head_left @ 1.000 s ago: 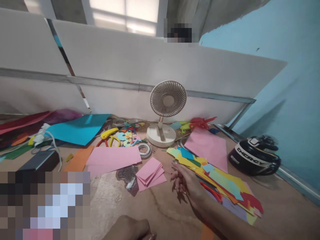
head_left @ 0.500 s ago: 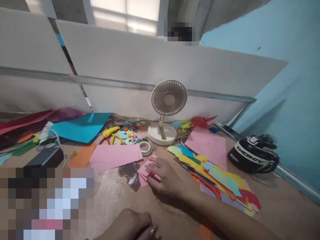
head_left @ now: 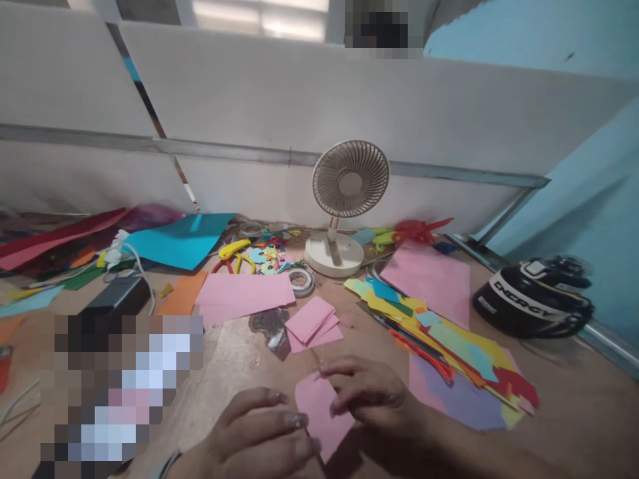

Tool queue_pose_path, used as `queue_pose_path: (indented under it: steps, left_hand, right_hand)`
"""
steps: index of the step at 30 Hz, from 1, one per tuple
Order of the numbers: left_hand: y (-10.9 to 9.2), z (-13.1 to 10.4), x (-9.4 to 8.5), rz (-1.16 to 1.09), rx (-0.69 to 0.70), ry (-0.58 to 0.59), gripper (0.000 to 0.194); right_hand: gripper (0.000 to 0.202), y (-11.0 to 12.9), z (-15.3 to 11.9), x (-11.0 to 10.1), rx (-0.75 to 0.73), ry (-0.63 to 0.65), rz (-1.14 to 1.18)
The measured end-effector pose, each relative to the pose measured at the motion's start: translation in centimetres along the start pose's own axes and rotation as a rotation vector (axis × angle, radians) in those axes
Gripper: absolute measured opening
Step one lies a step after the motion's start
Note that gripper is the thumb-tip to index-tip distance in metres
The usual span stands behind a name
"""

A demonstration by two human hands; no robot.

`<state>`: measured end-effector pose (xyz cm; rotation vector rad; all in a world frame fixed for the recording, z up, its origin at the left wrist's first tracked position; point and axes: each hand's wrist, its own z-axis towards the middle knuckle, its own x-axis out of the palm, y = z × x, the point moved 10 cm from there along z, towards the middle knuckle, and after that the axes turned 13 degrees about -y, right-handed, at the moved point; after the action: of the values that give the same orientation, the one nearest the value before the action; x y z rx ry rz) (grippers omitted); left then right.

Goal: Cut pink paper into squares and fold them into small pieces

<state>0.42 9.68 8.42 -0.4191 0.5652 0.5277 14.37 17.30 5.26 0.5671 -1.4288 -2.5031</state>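
Lower centre of the frame: we have a small pink paper piece (head_left: 327, 422) between our two hands, tilted, one corner pointing down. Our left hand (head_left: 259, 426) grips its left edge, fingers bent and tips on the paper. Our right hand (head_left: 374, 392) pinches it from the other side, index finger near the top edge, thumb lower on the face.

Just above, at the centre, we note a loose stack of folded pink papers (head_left: 312, 320), fanned slightly, well within reach. Beside it to the upper left lie a long pink sheet (head_left: 244, 291) and a roll of tape (head_left: 300, 283), the sheet's right end close by the roll.

Right of centre: a heap of coloured paper strips (head_left: 464, 342), with red-handled scissors (head_left: 446, 371) lying along its near side. Far right, a black jug (head_left: 532, 299) lettered ENERGY. Upper centre, a desk fan (head_left: 349, 179) upright on its round base. Left of that, a turquoise sheet (head_left: 180, 241) and yellow-and-red pliers (head_left: 240, 265). A pixelated patch hides the lower left.
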Motion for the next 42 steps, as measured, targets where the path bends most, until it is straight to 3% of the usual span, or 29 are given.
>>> queue_pose_path:
  steps: [2,5,10,16,20,25,32,35,42]
  left_hand:
    - [-1.7,0.5,0.4,-0.046,0.133,0.068,0.028]
    - [-2.1,1.4,2.2,-0.03,0.145,0.126,0.026]
    - [-2.3,0.8,5.1,-0.086,0.092,0.301,0.019]
    - [-2.4,-0.1,5.7,-0.091,0.068,0.326,0.015]
    - [-2.2,-0.4,6.6,-0.093,0.016,0.337,0.016]
    - [-2.0,0.1,6.0,-0.105,-0.016,0.267,0.006]
    - [-1.3,0.1,6.4,-0.107,-0.04,0.32,0.013]
    - [-1.0,-0.1,6.5,-0.115,-0.036,0.277,0.019]
    - [0.6,-0.5,6.8,-0.212,-0.188,0.272,0.015]
  right_hand:
    - [0.022,-2.1,-1.6,-0.1,0.166,-0.028,0.043]
    - [0.027,-3.7,-2.7,0.2,0.249,0.009,0.057]
    - [0.027,-1.4,-2.6,0.6,-0.037,0.155,-0.201]
    - [0.022,1.5,-3.4,0.9,-0.237,0.21,-0.462]
    - [0.015,-0.2,-3.4,0.6,-0.073,0.18,-0.422]
    - [0.017,-2.8,-3.3,-0.7,0.156,-0.004,-0.378]
    - [0.013,-2.3,-3.4,-0.4,0.123,-0.037,-0.432]
    - [0.013,-1.8,-3.3,-0.4,0.116,-0.028,-0.405]
    - [0.012,-1.1,-3.7,0.2,0.071,0.103,-0.347]
